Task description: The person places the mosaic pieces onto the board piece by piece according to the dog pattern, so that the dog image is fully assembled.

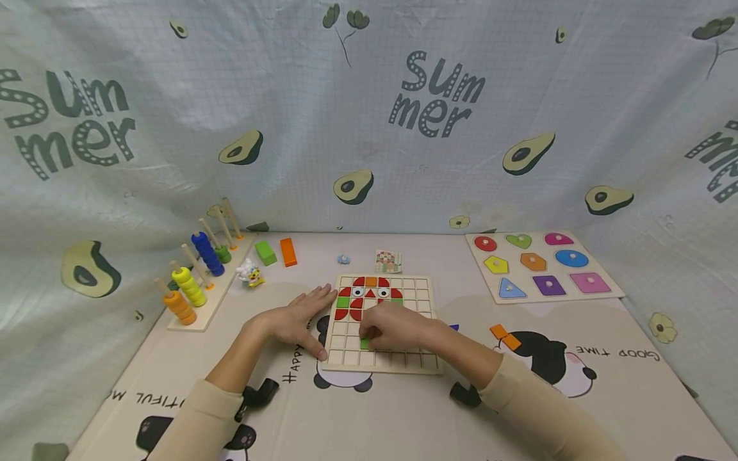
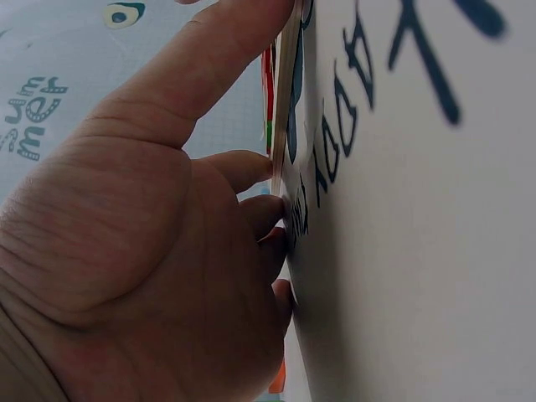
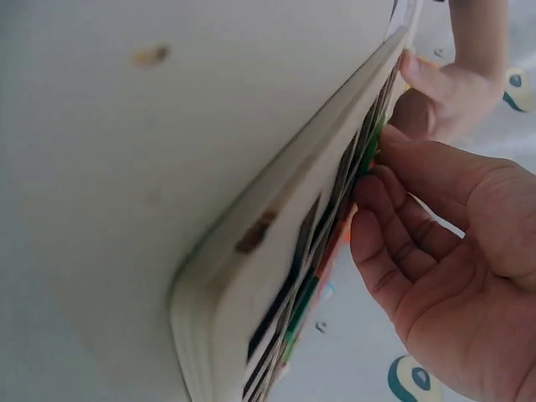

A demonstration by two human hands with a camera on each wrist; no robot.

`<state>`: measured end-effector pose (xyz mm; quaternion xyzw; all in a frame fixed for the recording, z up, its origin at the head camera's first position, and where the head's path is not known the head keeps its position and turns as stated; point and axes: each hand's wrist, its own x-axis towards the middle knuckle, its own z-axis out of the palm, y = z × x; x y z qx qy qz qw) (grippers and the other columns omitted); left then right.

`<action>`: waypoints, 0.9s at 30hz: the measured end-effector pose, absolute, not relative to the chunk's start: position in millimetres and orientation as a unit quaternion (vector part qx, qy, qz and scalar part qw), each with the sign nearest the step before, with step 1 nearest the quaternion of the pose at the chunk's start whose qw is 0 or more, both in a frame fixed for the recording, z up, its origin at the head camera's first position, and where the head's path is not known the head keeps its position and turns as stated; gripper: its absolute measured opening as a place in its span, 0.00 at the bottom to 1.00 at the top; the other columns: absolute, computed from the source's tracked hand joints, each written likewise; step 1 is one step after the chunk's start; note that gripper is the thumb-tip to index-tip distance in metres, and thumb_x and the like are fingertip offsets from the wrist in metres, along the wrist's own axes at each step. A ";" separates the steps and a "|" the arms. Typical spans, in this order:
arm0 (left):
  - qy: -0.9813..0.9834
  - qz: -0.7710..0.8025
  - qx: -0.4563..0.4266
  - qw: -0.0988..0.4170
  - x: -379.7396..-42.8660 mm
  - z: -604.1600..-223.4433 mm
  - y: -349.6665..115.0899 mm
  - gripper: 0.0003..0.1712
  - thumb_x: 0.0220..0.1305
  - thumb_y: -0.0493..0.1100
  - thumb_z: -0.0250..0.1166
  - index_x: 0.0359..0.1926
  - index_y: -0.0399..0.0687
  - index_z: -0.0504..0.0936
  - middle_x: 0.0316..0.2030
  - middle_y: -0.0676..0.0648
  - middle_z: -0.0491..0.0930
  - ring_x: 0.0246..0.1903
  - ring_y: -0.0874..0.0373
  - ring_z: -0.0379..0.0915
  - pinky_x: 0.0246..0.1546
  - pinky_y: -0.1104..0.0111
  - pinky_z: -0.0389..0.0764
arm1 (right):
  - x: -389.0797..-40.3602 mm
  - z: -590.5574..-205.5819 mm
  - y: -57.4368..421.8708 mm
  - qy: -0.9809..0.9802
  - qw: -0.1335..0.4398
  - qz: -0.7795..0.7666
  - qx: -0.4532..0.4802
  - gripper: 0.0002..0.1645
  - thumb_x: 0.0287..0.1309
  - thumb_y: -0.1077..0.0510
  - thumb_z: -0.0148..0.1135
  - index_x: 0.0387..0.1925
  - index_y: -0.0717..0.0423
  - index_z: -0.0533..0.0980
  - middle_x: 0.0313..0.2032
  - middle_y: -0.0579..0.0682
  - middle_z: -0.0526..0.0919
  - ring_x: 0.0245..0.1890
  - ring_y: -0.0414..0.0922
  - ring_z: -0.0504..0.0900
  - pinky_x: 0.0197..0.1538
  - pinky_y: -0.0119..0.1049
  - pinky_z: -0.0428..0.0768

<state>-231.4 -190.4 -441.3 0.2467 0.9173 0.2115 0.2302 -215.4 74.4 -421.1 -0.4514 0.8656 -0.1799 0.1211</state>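
Observation:
A wooden grid board lies on the table, its upper cells holding red, green, orange and eye-patterned tiles. My left hand spreads along the board's left edge, thumb at the lower corner and fingers near the upper one. In the left wrist view its fingertips touch the board's side. Over the middle of the grid, my right hand has its fingers curled and pinches a green tile at a lower cell. The right wrist view shows the thumb and fingertips at that green tile. The right hand hides several cells.
A small pattern card lies behind the board. At left stands a peg stacker with colored rings, near a small figurine and green and orange blocks. A shape puzzle and orange tiles lie right.

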 end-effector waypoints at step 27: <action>0.919 0.208 0.254 0.219 -231.2 -443.3 -189.1 0.74 0.33 0.70 0.76 0.76 0.58 0.44 0.76 0.52 0.35 0.75 0.53 0.27 0.72 0.50 0.37 | -219.1 -414.2 232.5 0.864 0.301 -0.257 -0.310 0.13 0.42 0.65 0.75 0.30 0.47 0.83 0.31 0.50 0.81 0.29 0.41 0.76 0.31 0.33 0.79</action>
